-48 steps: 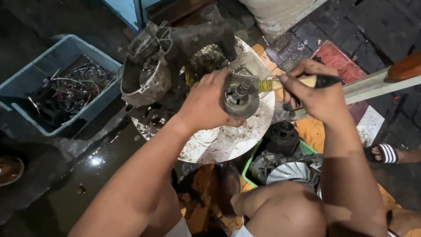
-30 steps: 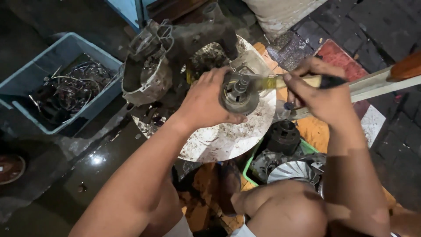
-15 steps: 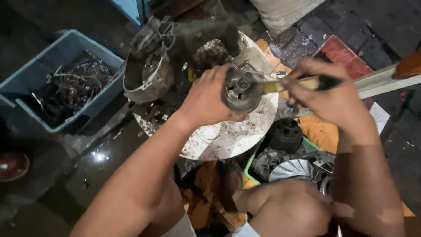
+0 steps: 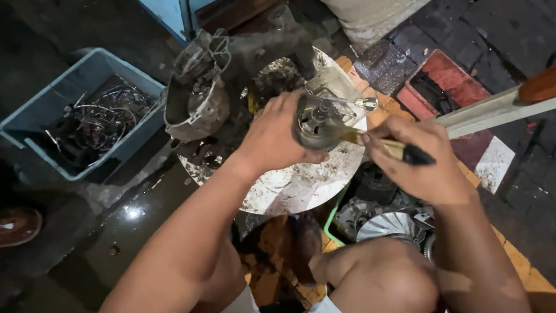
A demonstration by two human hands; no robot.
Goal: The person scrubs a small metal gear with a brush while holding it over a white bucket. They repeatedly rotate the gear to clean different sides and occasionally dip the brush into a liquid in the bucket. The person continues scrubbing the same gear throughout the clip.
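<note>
My left hand [image 4: 272, 136] grips a round, greasy metal engine part [image 4: 315, 124] with a short shaft at its centre, held above a dirty white round pan [image 4: 289, 185]. My right hand [image 4: 414, 162] holds a small paintbrush [image 4: 385, 146] with a pale wooden handle and black end; its bristles touch the right side of the part. A screwdriver [image 4: 356, 103] lies on the pan just behind the part. A grimy engine casing [image 4: 197, 93] rests at the pan's far left.
A blue plastic crate [image 4: 46, 113] of wires and scrap stands at left on the wet dark floor. A green tray [image 4: 333, 217] with a finned pulley and a black part lies by my right knee. A red tray [image 4: 443, 78] and a pale beam [image 4: 492, 110] lie at right.
My right hand has dropped lower and nearer, bringing the brush from the part's top right down to its right side. The screwdriver and the red tray behind now show. My left hand keeps its grip.
</note>
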